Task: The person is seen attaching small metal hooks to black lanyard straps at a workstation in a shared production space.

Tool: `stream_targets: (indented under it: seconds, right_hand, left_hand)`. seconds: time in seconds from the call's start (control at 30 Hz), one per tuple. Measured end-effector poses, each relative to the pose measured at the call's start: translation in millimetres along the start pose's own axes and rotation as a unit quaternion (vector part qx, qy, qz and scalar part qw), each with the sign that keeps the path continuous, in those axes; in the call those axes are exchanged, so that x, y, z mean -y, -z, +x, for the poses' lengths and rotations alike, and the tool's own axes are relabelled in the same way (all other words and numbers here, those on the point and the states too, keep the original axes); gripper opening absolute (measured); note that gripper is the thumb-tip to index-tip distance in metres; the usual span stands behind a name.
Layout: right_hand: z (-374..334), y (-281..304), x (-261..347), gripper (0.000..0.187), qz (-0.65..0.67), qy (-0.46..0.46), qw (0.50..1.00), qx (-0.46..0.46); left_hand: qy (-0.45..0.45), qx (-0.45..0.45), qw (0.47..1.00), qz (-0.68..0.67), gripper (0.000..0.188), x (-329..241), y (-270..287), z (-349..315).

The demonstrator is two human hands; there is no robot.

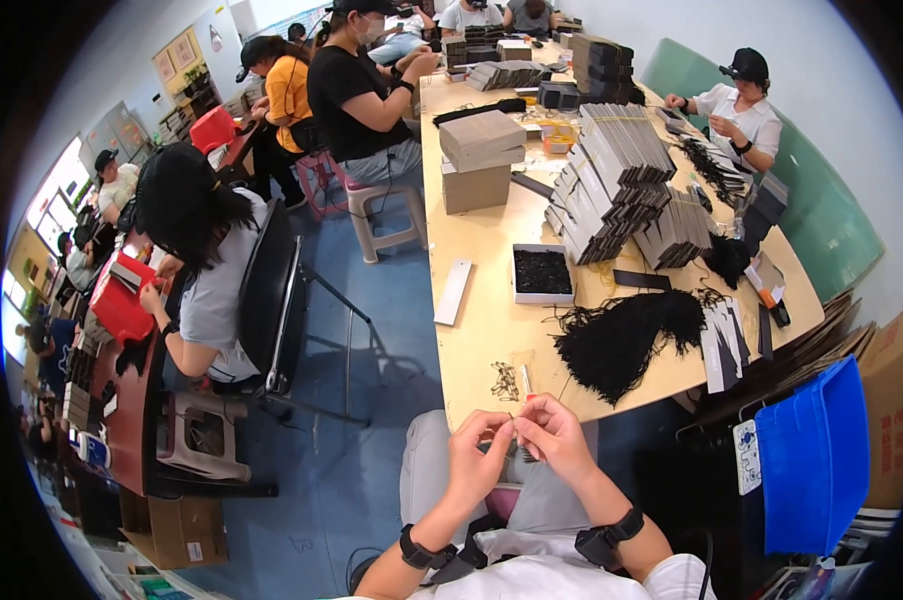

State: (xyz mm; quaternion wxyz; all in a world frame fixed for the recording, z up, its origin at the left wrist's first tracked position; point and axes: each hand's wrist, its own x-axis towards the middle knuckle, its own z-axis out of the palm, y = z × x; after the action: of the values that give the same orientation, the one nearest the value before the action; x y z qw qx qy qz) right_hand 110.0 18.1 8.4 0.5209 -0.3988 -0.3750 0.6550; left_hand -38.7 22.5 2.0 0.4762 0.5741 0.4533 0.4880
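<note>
My left hand point(478, 455) and my right hand point(553, 438) meet above my lap, just off the table's near edge. Thumb and fingers of both are pinched together at the fingertips. Something small and dark shows below the right fingers, but its kind is too small to make out. Just beyond my hands lies a loose cluster of small brass-coloured metal pieces point(504, 381). Beside it rests a slim white tool point(526, 382), partly hidden by my right hand. To the right spreads a heap of black cords point(626, 345).
A white box point(542, 276) of black material stands on the wooden table point(481, 345). A pale strip point(453, 292) lies left of it. Banded stacks of grey cards point(611, 185) and grey boxes point(476, 185) rise behind. At right stands a blue bin point(813, 460). Several people sit nearby.
</note>
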Motion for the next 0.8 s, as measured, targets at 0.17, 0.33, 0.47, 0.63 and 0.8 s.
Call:
stream_targets:
  seconds: [0.17, 0.33, 0.47, 0.63, 0.8]
  right_hand:
    - [2.0, 55.4, 25.8, 0.008, 0.203, 0.087, 0.975, 0.036]
    - [7.7, 53.4, 69.0, 0.017, 0.224, 0.122, 0.960, -0.112]
    - [8.5, 30.8, 62.1, 0.017, -0.211, 0.087, 0.968, -0.102]
    - [-12.1, -1.8, 52.4, 0.010, -0.507, 0.171, 0.845, -0.005]
    - [-27.5, -2.1, 39.0, 0.008, -0.542, 0.193, 0.816, 0.059]
  left_hand:
    - [-0.069, -0.099, 0.988, 0.095, 0.006, 7.1, 20.7, 18.6]
    - [-0.083, -0.113, 0.970, 0.198, 0.003, 2.1, 36.0, 20.6]
    - [-0.094, -0.010, 0.989, 0.116, 0.002, -10.4, 14.5, 3.3]
    - [0.134, 0.127, 0.938, -0.292, 0.007, -1.7, -2.7, -7.5]
    - [0.149, 0.083, 0.928, -0.330, 0.005, -3.4, 1.9, -3.7]
